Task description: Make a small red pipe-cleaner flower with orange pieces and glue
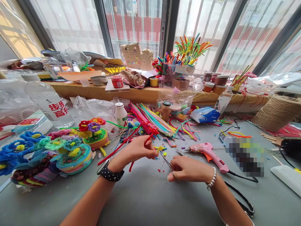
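Observation:
My left hand point(138, 147) is closed around red pipe cleaners point(119, 147), whose long ends slant down to the left and stick up above the fingers. My right hand point(185, 168) grips a pair of scissors point(166, 160), with the blades reaching toward the left fingertips. Whether the blades touch anything is too small to tell. Small red and yellow clippings point(162, 171) lie on the grey table between the hands. Behind them a bundle of colourful pipe cleaners point(152, 119) is spread out. A pink glue gun point(209, 153) lies just beyond my right hand.
Pipe-cleaner flowers and round coiled pieces point(75, 158) crowd the left side. A white bottle point(121, 116) and a brown jar point(165, 110) stand behind the hands. To the right are a blue tissue pack point(205, 115), a twine spool point(277, 111) and a black cord point(244, 179).

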`<move>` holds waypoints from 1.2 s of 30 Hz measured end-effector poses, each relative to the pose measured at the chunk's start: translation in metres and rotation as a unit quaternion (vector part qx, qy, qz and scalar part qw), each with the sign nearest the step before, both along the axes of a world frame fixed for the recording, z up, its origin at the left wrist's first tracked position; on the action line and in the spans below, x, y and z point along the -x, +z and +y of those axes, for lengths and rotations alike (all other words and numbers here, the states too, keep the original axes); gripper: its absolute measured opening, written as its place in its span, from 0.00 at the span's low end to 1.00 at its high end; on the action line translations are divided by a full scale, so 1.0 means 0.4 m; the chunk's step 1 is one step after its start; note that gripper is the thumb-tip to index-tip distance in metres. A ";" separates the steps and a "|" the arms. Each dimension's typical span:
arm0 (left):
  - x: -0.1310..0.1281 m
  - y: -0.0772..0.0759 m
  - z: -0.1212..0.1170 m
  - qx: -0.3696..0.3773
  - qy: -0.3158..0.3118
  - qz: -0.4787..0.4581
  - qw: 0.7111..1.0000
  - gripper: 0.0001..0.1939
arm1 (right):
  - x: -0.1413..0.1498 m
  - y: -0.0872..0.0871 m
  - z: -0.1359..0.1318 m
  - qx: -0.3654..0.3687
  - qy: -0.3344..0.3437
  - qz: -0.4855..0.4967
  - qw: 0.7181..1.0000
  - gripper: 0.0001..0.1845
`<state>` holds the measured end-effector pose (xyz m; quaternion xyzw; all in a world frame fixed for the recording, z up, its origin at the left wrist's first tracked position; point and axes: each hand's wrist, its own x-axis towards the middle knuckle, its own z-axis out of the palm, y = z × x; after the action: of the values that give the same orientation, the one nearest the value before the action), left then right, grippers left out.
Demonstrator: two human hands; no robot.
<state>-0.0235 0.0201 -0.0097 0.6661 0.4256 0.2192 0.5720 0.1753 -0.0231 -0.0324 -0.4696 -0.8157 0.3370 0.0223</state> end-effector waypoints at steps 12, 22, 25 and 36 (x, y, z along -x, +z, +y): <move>-0.001 -0.009 -0.006 -0.028 -0.027 0.051 0.998 0.18 | -0.010 -0.012 0.014 0.009 -0.018 -0.010 1.000 0.26; 0.010 -0.011 0.003 -0.035 -0.021 0.058 0.997 0.17 | -0.009 -0.017 0.022 0.006 -0.032 0.031 0.999 0.24; 0.014 -0.013 0.011 -0.036 -0.005 0.049 0.998 0.16 | -0.004 -0.014 0.022 0.005 -0.049 0.042 0.998 0.23; -0.005 0.005 0.003 -0.047 0.069 -0.038 0.996 0.18 | 0.009 -0.001 0.023 -0.008 -0.105 0.061 0.993 0.23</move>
<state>-0.0217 0.0212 -0.0077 0.6526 0.4376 0.3030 0.5392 0.1718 -0.0140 -0.0329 -0.5312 -0.7617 0.3542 0.1107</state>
